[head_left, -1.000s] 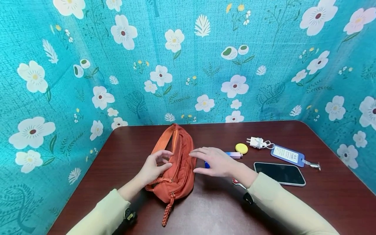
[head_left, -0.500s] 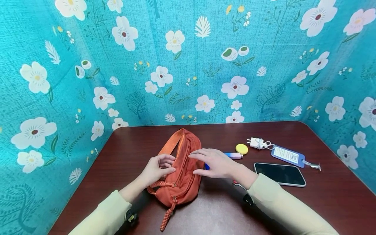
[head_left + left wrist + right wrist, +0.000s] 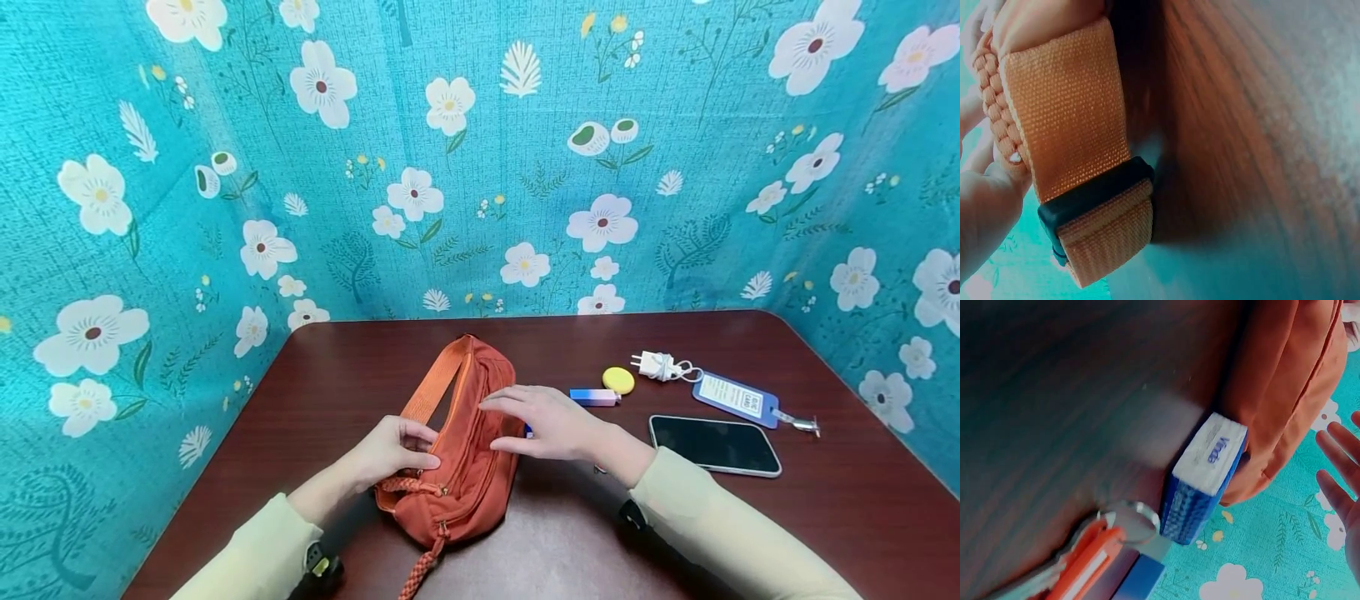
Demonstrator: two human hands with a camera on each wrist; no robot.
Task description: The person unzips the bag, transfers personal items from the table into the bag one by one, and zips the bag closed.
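An orange-red waist bag (image 3: pixel 468 508) lies on the table, slanting away from me. At its left edge my left hand (image 3: pixel 386 457) pinches the fabric, thumb on the front and fingers on the strap side. Close up in the left wrist view are the bag's webbing strap (image 3: pixel 1072 112), a black buckle (image 3: pixel 1097 195) and a braided zipper pull (image 3: pixel 999 109). My right hand (image 3: pixel 551 423) hovers by the bag's right side, fingers extended, holding nothing; whether a fingertip touches the bag I cannot tell. Under that hand stands a blue-and-white tissue pack (image 3: pixel 1207 462), against or beside the bag.
Beside the tissue pack lie a metal ring and an orange-red item (image 3: pixel 1088 565), blurred. Farther right are a blue-pink stick-shaped box (image 3: pixel 594 397), a yellow disc (image 3: pixel 618 381), a white charger (image 3: pixel 657 367), a blue card holder (image 3: pixel 735 397) and a phone (image 3: pixel 715 444). Floral cloth (image 3: pixel 480 183) hangs behind the table.
The bag has shifted right, then slightly toward me. My left hand has slid down along its left edge. The right hand has stayed almost in place.
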